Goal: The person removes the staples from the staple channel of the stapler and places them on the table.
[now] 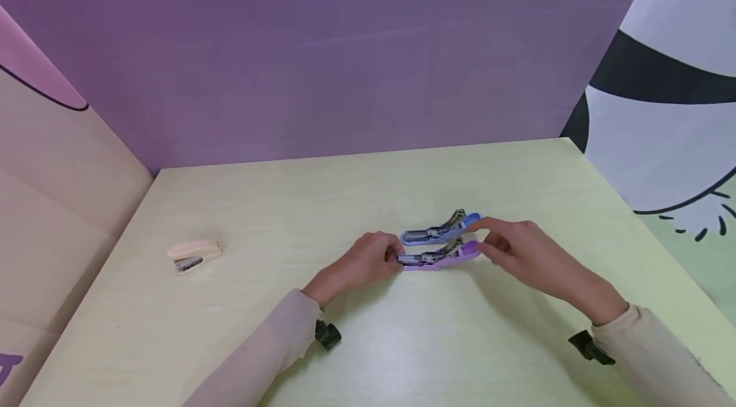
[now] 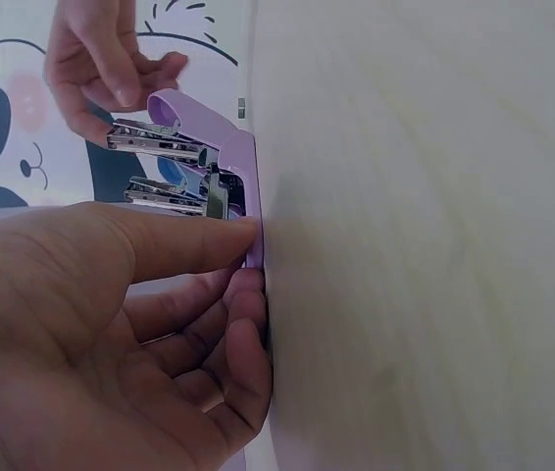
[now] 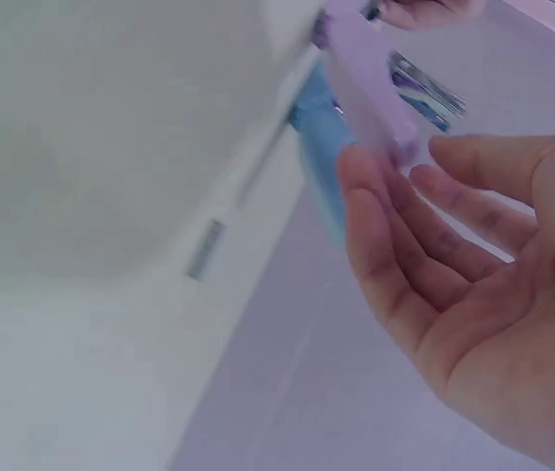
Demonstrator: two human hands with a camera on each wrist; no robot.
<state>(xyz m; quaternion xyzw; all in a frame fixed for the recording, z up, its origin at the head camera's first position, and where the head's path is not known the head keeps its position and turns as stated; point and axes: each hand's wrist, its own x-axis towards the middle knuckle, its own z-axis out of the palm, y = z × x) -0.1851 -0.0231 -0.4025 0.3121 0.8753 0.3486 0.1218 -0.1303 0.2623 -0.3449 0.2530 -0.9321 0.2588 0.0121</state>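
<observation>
Stapler (image 1: 441, 260), purple, opened; left hand (image 1: 369, 259) pinches it.

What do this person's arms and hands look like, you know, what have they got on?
The left sleeve and right sleeve are long and pale beige. A small, black, boxy device sits at each wrist, one by the left cuff, one by the right cuff. The left hand and right hand are bare: no gloves or rings show.
</observation>
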